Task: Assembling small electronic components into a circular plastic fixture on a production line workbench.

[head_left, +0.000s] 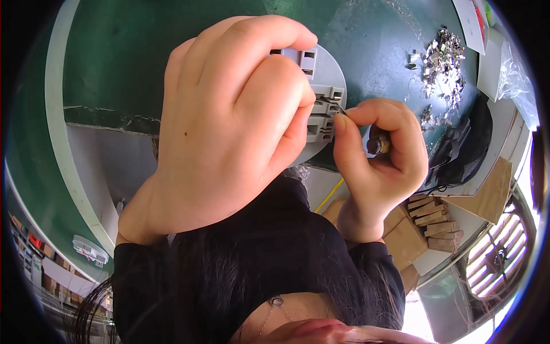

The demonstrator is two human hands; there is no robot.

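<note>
My left hand (229, 109) is curled over a light grey plastic part (327, 94) with slots and small square openings, and steadies it; the palm hides much of this part. Under it lies a round pale grey disc (337, 64) at the table's edge. On the other side my right hand (384, 137) is closed, thumb and forefinger pinching a small thin metal piece (342, 110) against the slotted side of the part. A dark rod-like thing with a yellowish band (376, 144) sits inside the curled fingers of that hand, its kind hard to tell.
A pile of small shiny metal pieces (446, 69) is spread on the green table (378, 28) at the far right. Beside it lie a black mesh bag (475, 143) and a clear plastic bag (515, 80). Cardboard boxes (401, 235) stand below at the right, near a fan (498, 255).
</note>
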